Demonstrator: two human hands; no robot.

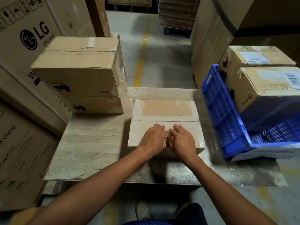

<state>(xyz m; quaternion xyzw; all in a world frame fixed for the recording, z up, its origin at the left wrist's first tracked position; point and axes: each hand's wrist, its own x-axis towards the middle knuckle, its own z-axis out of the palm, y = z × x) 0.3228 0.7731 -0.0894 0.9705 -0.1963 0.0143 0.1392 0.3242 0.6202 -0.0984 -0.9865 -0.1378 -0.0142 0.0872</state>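
1. LG carton (pixel 24 46): printed brown cardboard, upright at far left, beside the worktop.
2. Worktop (pixel 90 143): pale wood-grain surface, centre; its near right part is darker and scuffed.
3. Blue crate (pixel 227 119): slatted plastic, tilted, at the right side of the worktop. It holds two brown boxes, a near one (pixel 267 88) with a barcode label and a far one (pixel 256 57) with a white label.
4. Stack of two boxes (pixel 78 67): taped brown cardboard, one on the other, on the far left part of the worktop, just left of the flat box.
5. Flat box (pixel 164 111): pale cardboard under clear tape, with a torn brown patch on its far half. It lies flat at the centre of the worktop, between the stack and the crate.
6. Left hand (pixel 154 137): palm down on the near half of the flat box, fingers bent and close together, tips on the lid. Whether they pinch anything cannot be told.
7. Right hand (pixel 181 140): just beside the left hand, in the same posture on the lid, grip likewise unclear.
8. Shoe (pixel 142 210): light, perforated, on the floor at the near edge.
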